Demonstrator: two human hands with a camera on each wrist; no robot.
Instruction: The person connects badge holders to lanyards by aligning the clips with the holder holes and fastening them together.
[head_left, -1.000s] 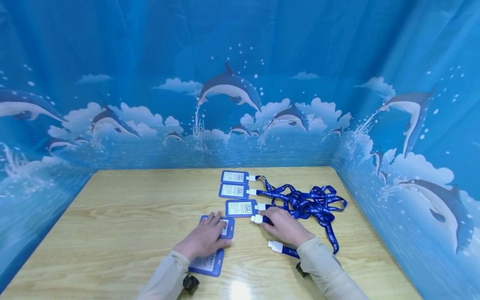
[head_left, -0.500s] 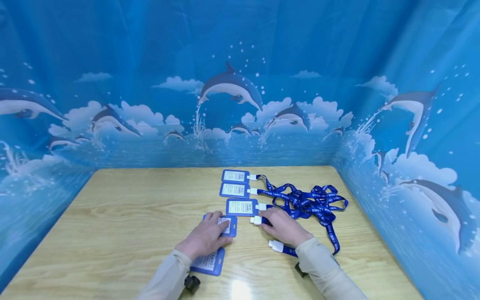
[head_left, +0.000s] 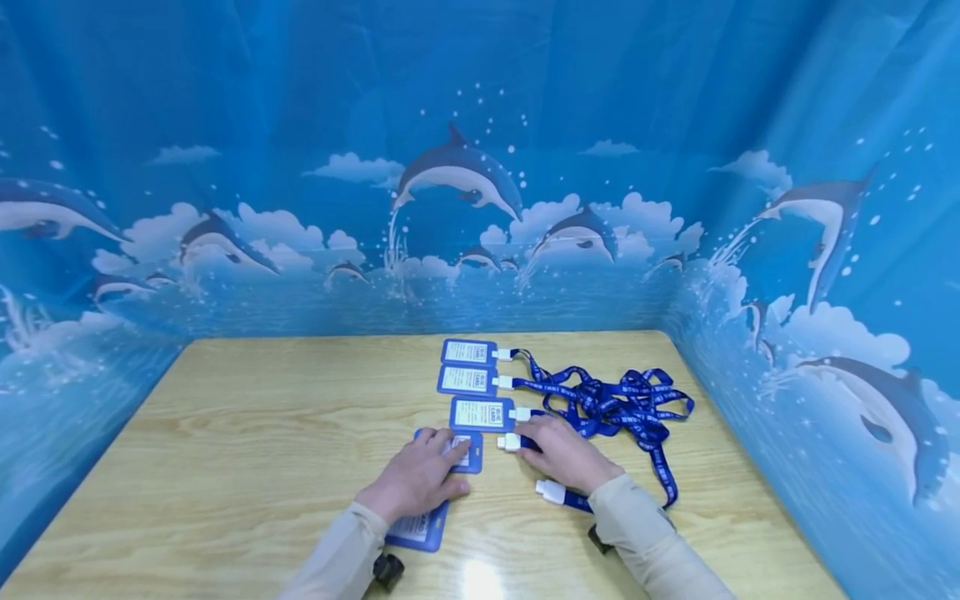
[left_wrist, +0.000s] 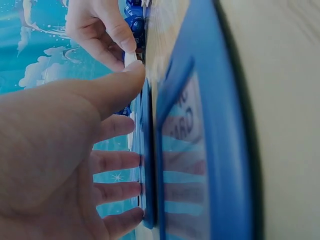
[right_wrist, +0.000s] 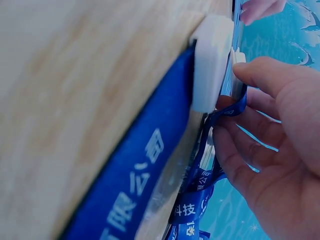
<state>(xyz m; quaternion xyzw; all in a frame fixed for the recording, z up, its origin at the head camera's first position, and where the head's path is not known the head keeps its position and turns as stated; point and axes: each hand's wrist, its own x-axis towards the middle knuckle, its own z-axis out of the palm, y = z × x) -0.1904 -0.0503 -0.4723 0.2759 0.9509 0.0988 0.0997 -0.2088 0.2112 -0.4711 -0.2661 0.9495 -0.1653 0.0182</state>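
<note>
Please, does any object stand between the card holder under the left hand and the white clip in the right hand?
Nothing visible does: only bare table separates the slotted end of the card holder under the left hand from the white clip in the right hand. Another clipped badge lies beyond this gap, not across it.

tabletop [head_left: 262, 433] passable leftward, lanyards [head_left: 597, 403] blocking right

Blue dolphin-print curtain [head_left: 300, 75], wooden table [head_left: 247, 433]
</note>
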